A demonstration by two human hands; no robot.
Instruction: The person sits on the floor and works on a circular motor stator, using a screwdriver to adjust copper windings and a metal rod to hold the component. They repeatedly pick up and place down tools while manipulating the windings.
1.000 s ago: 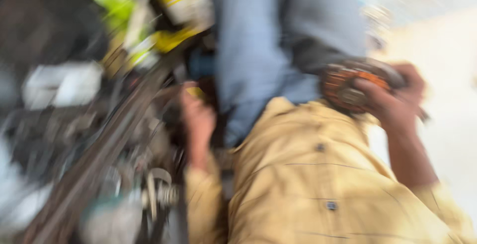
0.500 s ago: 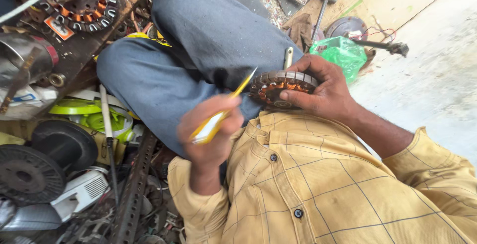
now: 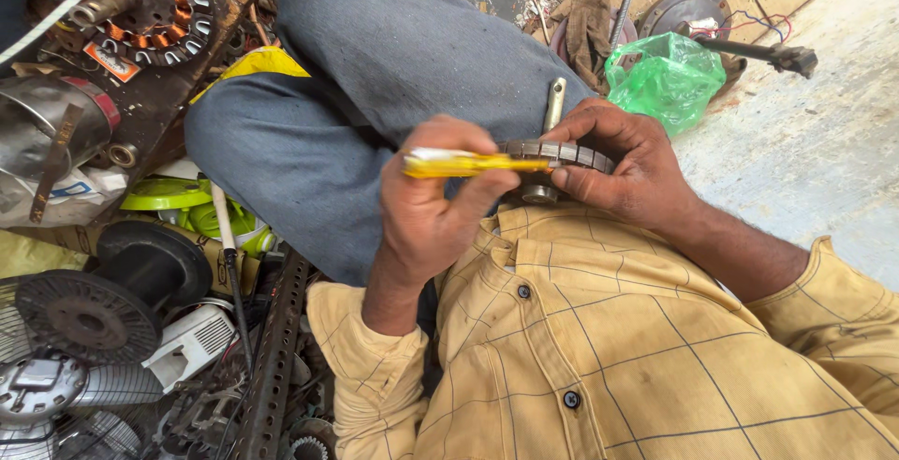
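- A round ribbed motor stator sits edge-on above the person's lap, against the blue-grey trouser leg.
- The right hand arches over the stator, fingers curled tightly round its rim.
- The left hand, wrist bent upward, pinches a yellow-handled tool held level, its tip at the stator.
- A green plastic bag lies just beyond on the floor; a copper-wound stator lies well apart, to the left.

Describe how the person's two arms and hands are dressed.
Both hands, left hand and right hand, are bare: no gloves, rings or watch visible. Both arms wear long mustard-yellow shirt sleeves with thin dark windowpane checks, cuffs pushed partway up the forearms.
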